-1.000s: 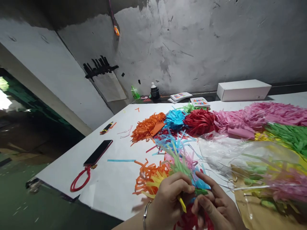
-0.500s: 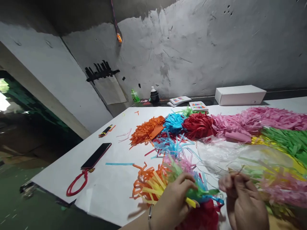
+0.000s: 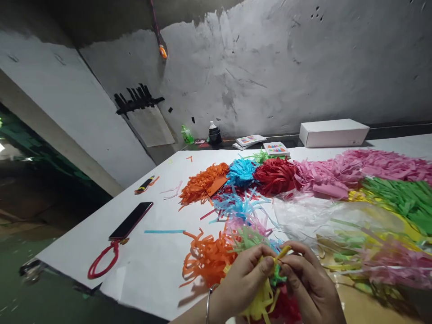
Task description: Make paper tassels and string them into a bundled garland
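Note:
My left hand (image 3: 245, 281) and my right hand (image 3: 308, 285) meet at the near edge of the white table (image 3: 148, 270). Both are closed on a bundle of fringed paper strips (image 3: 259, 270), mixed green, yellow, blue and red. The fingertips of both hands pinch a thin yellow strip at the top of the bundle. A metal bangle sits on my left wrist. Orange fringed strips (image 3: 205, 256) lie just left of my hands.
Piles of cut paper fringe lie across the table: orange (image 3: 202, 182), blue (image 3: 241, 171), red (image 3: 276, 175), pink (image 3: 357, 166), green (image 3: 401, 198). A clear plastic bag (image 3: 324, 220) lies right of my hands. A phone (image 3: 131, 220) with a red loop lies left. A white box (image 3: 334, 132) stands at the back.
My right hand came back left from the plastic bag and joined my left hand on the bundle. The bundle now hangs more downward between both hands.

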Demonstrator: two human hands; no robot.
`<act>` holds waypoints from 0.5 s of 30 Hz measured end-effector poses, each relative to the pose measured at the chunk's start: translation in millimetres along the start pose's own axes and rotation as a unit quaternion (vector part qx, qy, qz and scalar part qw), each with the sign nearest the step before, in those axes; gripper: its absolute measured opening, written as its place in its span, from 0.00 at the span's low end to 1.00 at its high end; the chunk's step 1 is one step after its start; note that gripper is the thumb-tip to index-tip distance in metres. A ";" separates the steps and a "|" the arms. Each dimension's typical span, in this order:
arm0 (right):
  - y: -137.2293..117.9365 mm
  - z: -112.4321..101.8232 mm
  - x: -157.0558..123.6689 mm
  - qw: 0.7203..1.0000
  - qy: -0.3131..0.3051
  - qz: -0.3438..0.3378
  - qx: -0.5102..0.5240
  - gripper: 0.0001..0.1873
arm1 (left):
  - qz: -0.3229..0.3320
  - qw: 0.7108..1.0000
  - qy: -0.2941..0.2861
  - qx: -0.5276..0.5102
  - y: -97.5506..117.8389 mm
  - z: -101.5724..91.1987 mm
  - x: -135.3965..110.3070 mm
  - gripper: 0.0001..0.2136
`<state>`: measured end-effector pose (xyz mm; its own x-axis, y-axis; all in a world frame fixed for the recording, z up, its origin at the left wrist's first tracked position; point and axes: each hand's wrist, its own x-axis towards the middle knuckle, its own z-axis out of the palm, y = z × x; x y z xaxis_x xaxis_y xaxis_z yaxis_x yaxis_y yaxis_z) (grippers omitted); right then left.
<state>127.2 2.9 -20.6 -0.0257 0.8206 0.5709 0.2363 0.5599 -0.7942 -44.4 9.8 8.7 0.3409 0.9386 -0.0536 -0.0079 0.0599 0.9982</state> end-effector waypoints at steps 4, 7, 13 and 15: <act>-0.9 5.7 -10.0 0.991 0.056 0.119 -0.013 0.12 | -0.060 0.985 0.056 -0.154 -7.2 2.4 2.3 0.19; -4.8 11.2 -15.0 0.994 0.002 0.111 -0.009 0.14 | -0.093 0.964 0.042 -0.246 -10.2 3.9 2.6 0.18; -11.3 10.0 -15.1 0.993 -0.016 0.114 -0.007 0.13 | -0.139 0.941 0.019 -0.309 -8.1 1.2 0.9 0.17; -12.2 8.5 -15.3 0.992 -0.016 0.121 -0.009 0.13 | -0.158 0.933 -0.001 -0.323 -6.9 -0.9 1.1 0.17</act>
<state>116.5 -15.5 -21.4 0.0033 0.9341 0.3569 0.2563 0.3442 -0.9032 -44.8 10.7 1.8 0.4243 0.8386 -0.3415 -0.4712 0.5266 0.7076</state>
